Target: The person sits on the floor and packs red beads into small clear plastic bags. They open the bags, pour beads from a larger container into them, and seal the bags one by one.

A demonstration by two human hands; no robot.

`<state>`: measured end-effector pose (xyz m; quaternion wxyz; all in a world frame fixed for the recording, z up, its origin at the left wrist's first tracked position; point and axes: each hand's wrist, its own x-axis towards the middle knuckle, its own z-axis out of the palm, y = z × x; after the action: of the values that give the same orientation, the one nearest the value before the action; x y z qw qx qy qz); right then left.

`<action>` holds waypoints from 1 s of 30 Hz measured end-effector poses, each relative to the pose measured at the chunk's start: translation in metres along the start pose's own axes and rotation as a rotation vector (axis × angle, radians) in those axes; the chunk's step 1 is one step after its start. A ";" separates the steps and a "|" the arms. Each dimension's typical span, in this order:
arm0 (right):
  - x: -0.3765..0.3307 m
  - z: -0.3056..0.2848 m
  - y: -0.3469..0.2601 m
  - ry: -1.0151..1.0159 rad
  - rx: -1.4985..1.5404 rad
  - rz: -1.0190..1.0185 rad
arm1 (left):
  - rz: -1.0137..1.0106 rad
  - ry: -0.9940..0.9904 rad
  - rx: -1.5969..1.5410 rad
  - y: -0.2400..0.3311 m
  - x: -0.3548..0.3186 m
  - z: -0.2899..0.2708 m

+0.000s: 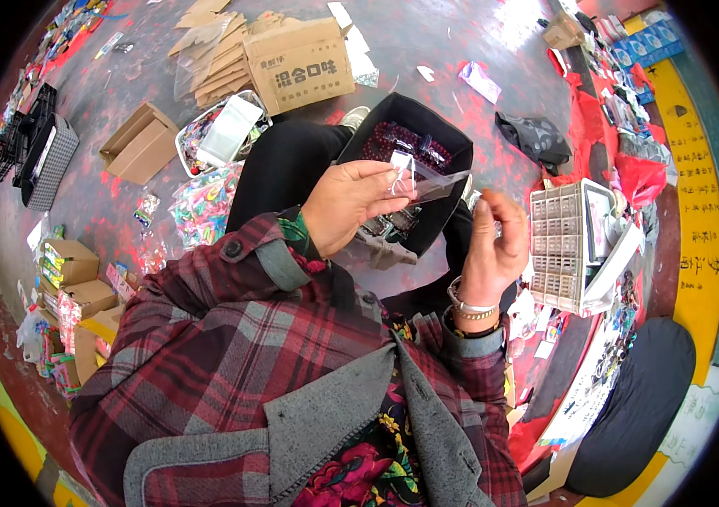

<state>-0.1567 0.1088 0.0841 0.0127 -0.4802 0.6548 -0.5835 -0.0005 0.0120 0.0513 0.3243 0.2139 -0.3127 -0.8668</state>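
Left hand (349,205) grip grasping clear flat plastic bag (427,182); right hand (492,245) grip half-curled, released, above black fabric bin (441,144).

Packing workshop floor: cardboard boxes (300,63), packaged goods (203,203), sorting tray (558,245).

A clear plastic packet (427,182) is pinched at the fingertips; beyond them a black bin (440,135) of dark red beads, red-and-grey plaid sleeves below.

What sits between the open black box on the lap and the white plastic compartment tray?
In the head view, the right hand is raised between the black box and the white tray.
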 end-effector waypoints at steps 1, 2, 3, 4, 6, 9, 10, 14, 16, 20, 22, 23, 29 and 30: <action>0.003 -0.001 -0.012 -0.065 -0.213 -0.246 | 0.001 0.009 0.015 -0.002 0.000 0.002; 0.002 0.004 -0.015 -0.110 -0.176 -0.309 | 0.002 0.019 0.031 -0.004 -0.001 0.004; 0.003 0.008 -0.021 -0.181 -0.208 -0.371 | 0.005 0.024 0.042 -0.006 -0.001 0.006; 0.004 0.012 -0.021 -0.221 -0.225 -0.414 | 0.026 -0.012 0.048 -0.008 -0.001 0.008; 0.003 0.019 -0.018 -0.271 -0.281 -0.444 | 0.071 -0.077 0.064 -0.011 -0.004 0.011; 0.002 0.022 -0.014 -0.220 -0.325 -0.500 | 0.085 -0.105 0.250 -0.007 -0.012 0.018; 0.000 0.022 -0.013 -0.211 -0.334 -0.502 | 0.113 -0.136 0.288 -0.009 -0.012 0.018; -0.002 0.022 -0.014 -0.219 -0.455 -0.551 | 0.206 -0.142 0.462 -0.017 -0.012 0.013; -0.002 0.020 -0.016 -0.249 -0.555 -0.604 | 0.286 -0.127 0.646 -0.018 -0.012 0.013; -0.005 0.020 -0.016 -0.303 -0.708 -0.697 | 0.407 -0.156 0.976 -0.016 -0.008 0.010; -0.007 0.021 -0.016 -0.336 -0.714 -0.707 | 0.545 -0.128 1.009 -0.022 -0.006 0.007; -0.006 0.022 -0.016 -0.355 -0.700 -0.701 | 0.529 -0.134 1.011 -0.021 -0.007 0.007; 0.000 0.020 -0.012 -0.309 -0.536 -0.657 | 0.392 -0.190 1.070 -0.010 -0.013 0.012; 0.000 0.021 -0.010 -0.275 -0.482 -0.653 | 0.403 -0.186 1.060 -0.011 -0.013 0.011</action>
<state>-0.1389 0.0943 0.0854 -0.1983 -0.7248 0.5782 -0.3177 -0.0028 0.0317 0.0544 0.3028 0.2060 -0.7663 -0.5278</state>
